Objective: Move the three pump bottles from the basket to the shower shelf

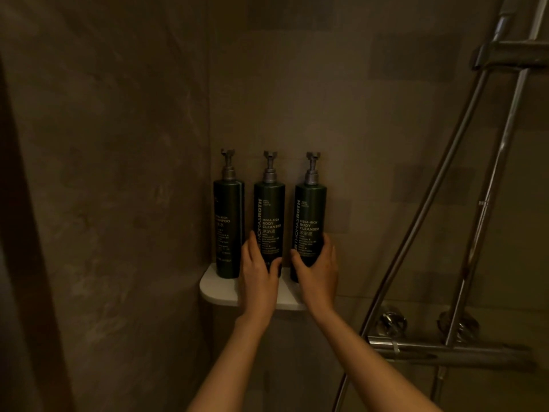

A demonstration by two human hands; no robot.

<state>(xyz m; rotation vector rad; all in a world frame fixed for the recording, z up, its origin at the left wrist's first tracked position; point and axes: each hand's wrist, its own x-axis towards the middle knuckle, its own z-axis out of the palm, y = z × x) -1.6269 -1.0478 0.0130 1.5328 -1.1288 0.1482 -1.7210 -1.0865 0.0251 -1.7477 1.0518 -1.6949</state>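
Left hand (259, 270) and right hand (319, 267) are gripping, partly hiding, two bottles (269, 215) on the shelf (212, 288); third bottle (228, 227) standing free; shower pipes (421, 209) rightward.

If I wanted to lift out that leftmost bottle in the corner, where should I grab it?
Probably around the leftmost bottle's round body, coming from the front. The wall hugs its left side, the middle bottle stands close on its right, and the thin pump on top offers a poorer hold.

Three dark green pump bottles (269, 215) are stood upright on the white corner shelf (215, 288); the middle is gripped by the left hand (259, 272), the rightmost by the right hand (319, 270).
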